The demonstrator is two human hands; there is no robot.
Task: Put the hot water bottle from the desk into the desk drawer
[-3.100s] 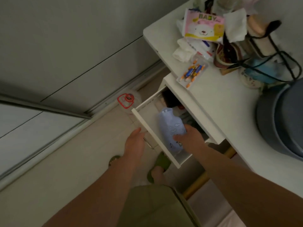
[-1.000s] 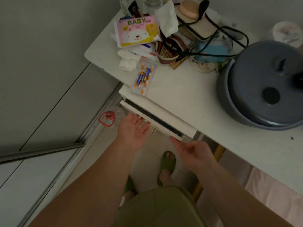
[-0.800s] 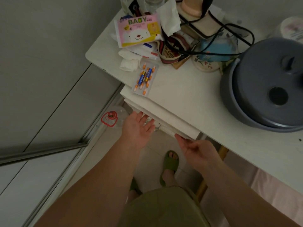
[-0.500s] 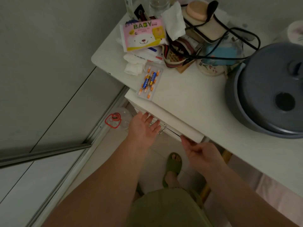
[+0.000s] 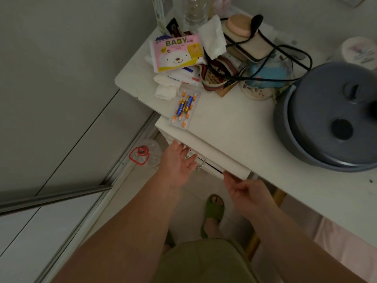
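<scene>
The white desk drawer (image 5: 212, 170) is pushed in under the white desk (image 5: 234, 127), its front only a thin strip below the desktop edge. My left hand (image 5: 178, 160) lies flat against the drawer front with fingers spread, beside the metal handle (image 5: 201, 165). My right hand (image 5: 247, 193) is at the drawer's right corner, fingers loosely curled and holding nothing. The hot water bottle is hidden from view.
On the desk lie a pack of batteries (image 5: 184, 108), a pink "BABY" tissue pack (image 5: 177, 52), crumpled tissues, black cables and a grey round cooker (image 5: 334, 117). A clear water jug with a red cap (image 5: 142, 153) stands on the floor by the sliding door track.
The drawer, open with the blue hot water bottle inside, has been pushed shut. My right hand left the bottle and moved to the drawer's corner; my left palm pressed the front in.
</scene>
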